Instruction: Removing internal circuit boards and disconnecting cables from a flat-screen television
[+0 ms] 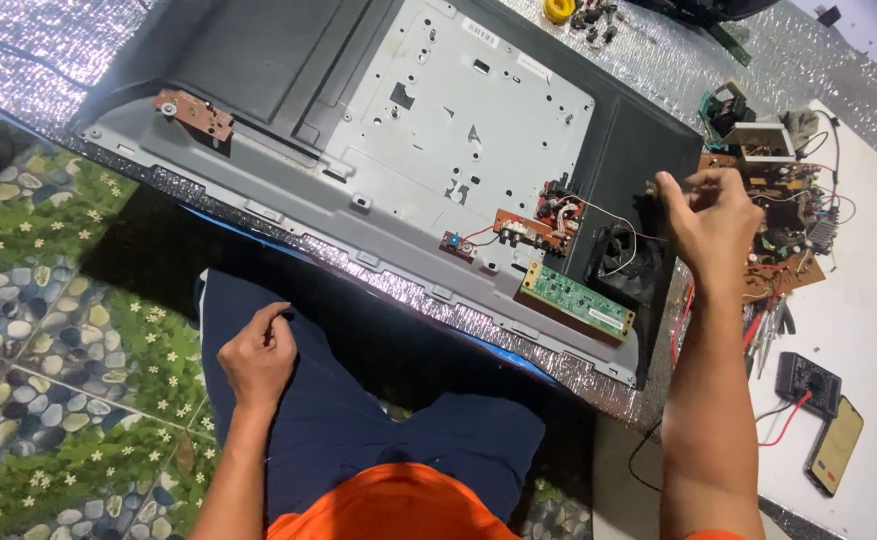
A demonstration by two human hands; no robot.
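At seven o'clock, nearest the camera, the left hand [256,357] rests on the dark blue trouser leg [358,420], its fingers loosely curled together and holding nothing. Toward three o'clock the right hand [710,228] hovers over the right edge of the opened television back [438,130], fingers pinched on a small dark part too small to tell. Below it lie a green circuit board [576,300] and red board [533,230]. Farther right, a brown circuit board [793,225] sits on the white desk [873,300].
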